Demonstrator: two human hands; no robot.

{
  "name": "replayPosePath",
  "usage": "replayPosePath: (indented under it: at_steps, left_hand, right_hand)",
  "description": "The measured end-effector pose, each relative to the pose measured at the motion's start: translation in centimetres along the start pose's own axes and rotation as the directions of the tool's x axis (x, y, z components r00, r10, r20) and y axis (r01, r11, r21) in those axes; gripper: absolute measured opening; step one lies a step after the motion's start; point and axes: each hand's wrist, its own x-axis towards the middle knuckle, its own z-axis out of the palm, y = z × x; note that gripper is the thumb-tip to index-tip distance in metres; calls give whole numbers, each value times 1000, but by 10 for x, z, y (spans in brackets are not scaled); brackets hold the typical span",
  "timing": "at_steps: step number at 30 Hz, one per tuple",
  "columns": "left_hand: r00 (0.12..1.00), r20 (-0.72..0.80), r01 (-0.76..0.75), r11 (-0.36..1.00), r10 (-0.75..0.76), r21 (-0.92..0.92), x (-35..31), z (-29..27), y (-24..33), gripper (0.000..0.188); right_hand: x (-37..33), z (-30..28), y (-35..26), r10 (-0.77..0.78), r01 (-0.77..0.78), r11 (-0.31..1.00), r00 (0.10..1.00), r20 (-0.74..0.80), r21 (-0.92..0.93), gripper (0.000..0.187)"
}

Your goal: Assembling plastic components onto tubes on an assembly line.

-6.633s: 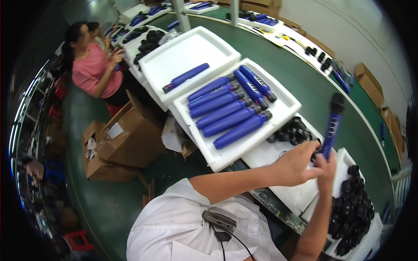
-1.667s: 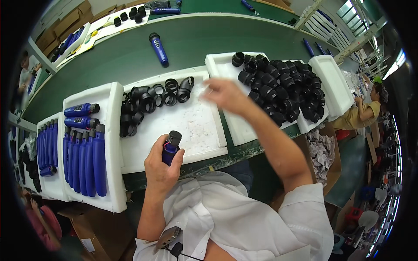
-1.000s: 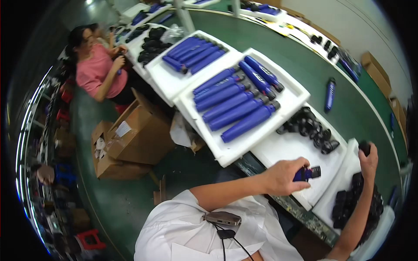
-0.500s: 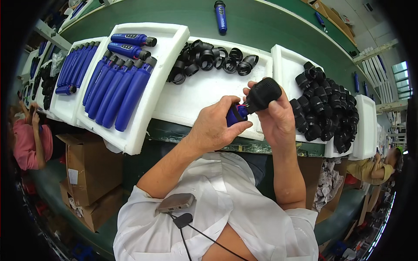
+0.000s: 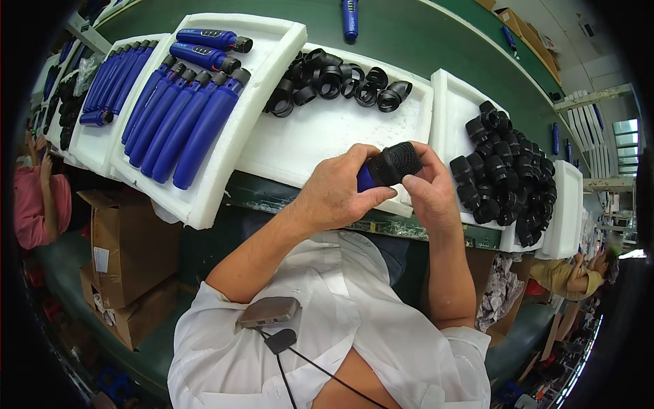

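The left hand (image 5: pixel 334 191) has its fingers closed round the blue handle (image 5: pixel 366 178) of a microphone, with most of the handle hidden in the grip; the fingers of the right hand (image 5: pixel 436 194) pinch the microphone's black mesh head (image 5: pixel 403 161) between thumb and fingertips — head and handle meet end to end, tilted up toward the right, above the front edge of the central white foam tray (image 5: pixel 310 146); along the back of that tray lies a row of loose black rings (image 5: pixel 366 93); to its left, a second foam tray (image 5: pixel 289 37) bears blue microphone bodies (image 5: pixel 194 136), most side by side and two crosswise at the back; beyond it stands a further foam tray (image 5: pixel 80 151) of similar blue bodies; to the right, another foam tray (image 5: pixel 439 109) carries a heap of black mesh heads (image 5: pixel 507 167); all rest on a green tabletop (image 5: pixel 409 31), where a blue microphone (image 5: pixel 350 20) lies behind the central tray — cut by the upper edge of view; cardboard boxes (image 5: pixel 139 245) stand below at left, and crumpled paper (image 5: pixel 501 290) lies below at right; a co-worker in pink (image 5: pixel 30 204) is at far left, one in yellow (image 5: pixel 562 278) at far right.
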Motion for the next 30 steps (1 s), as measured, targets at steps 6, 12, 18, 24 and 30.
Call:
replayPosePath:
  at_steps: [6,12,18,24,30]
  left_hand:
    - [997,47,-64,997,63,41,1,2,-3,54]
    - [997,53,-49,999,48,13,0,2,0,51]
    - [998,54,-37,998,35,41,1,2,-4,49]
    - [995,26,-100,981,97,164,3,0,-6,47]
    - [976,194,114,991,-97,-77,6,-6,-2,54]
  right_hand:
    - [4,-17,-34,70,-19,969,977,202,-245,64]
    - [16,-17,-62,356,-189,680,930,92,-709,55]
    - [22,4,-54,41,42,743,993,109,-667,44]
    - [18,-6,-59,322,-236,558,945,-54,-796,31]
    - [16,12,-58,-279,433,347,894,349,-832,36]
